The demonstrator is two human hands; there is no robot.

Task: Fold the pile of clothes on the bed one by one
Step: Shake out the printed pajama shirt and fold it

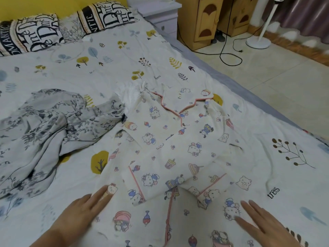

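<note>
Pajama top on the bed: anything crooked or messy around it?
The pajama top lies mostly flat under both open hands, left hand, right hand. The grey floral garment beside it is crumpled and overlaps its left shoulder.

Left hand (85, 209) flat, fingers straight, on pyjama top (165, 145) near hem; right hand (261, 223) likewise, opposite side.

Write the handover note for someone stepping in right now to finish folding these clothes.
Left hand and right hand: both open, flat at the cartoon-print pyjama top's lower part.
Pyjama top: spread face up on the bed, sleeves folded in across the front.
Grey floral garment: crumpled to the left, untouched.
Left: finish folding the top, then the grey one.
</note>
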